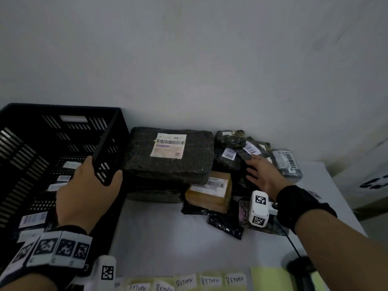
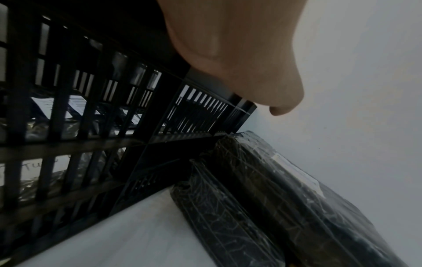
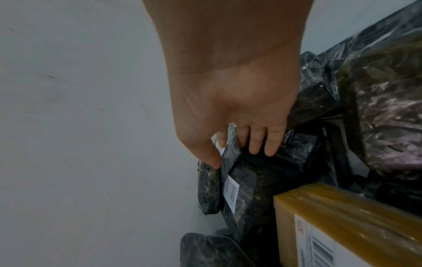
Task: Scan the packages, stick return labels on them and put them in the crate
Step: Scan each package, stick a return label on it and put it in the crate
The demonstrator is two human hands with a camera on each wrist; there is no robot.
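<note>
Left hand (image 1: 84, 192) gripped the near right corner of the black crate (image 1: 52, 156): thumb outside the wall, fingers hidden inside it. The crate stood at the left of the white desk (image 1: 168, 238) and held several dark packages bearing barcode and return labels.

Right hand (image 1: 263, 173) was reaching into the pile of packages (image 1: 231, 164) at the back right of the desk. In the right wrist view the thumb and forefinger pinched the upper edge of a thin dark package (image 3: 230, 150); the other fingers (image 3: 271, 144) lay straight against the plastic behind it.

A large black package (image 1: 170, 154) lay just beside the crate, a tan box (image 1: 210, 192) in front of it. Return labels (image 1: 210, 281) lined the near edge.
</note>
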